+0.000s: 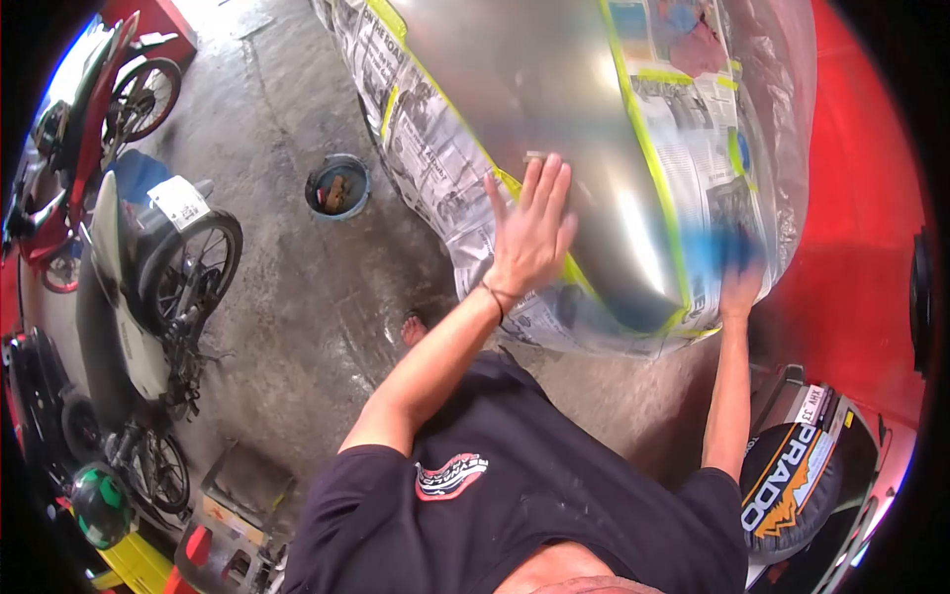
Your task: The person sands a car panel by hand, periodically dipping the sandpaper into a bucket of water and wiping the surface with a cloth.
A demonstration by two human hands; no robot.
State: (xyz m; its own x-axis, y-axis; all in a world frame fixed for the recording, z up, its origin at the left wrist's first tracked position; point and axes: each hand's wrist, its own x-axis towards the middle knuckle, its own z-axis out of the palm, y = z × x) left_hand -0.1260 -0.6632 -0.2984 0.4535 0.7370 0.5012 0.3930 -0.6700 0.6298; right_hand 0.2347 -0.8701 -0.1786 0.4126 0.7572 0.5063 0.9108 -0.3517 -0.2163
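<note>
A smooth grey metallic panel (584, 109) is bordered by yellow-green tape (644, 148) and newspaper masking (435, 148). My left hand (531, 233) lies on the panel near its left taped edge, fingers stretched out and thumb apart. The edge of a thin, light piece (535, 155) shows at its fingertips; the rest is hidden. Over the newspaper on the panel's right side, my right hand (742, 287) is closed on a blue cloth (717, 249), both blurred. Clear plastic sheet (792, 148) wraps the outer sides.
A bucket (339, 186) with brownish things inside stands on the concrete floor (287, 287). Several motorcycles are parked at the left, near a green and black helmet (99, 507). A red surface (856, 198) and a vehicle with a spare-wheel cover (792, 490) are at the right.
</note>
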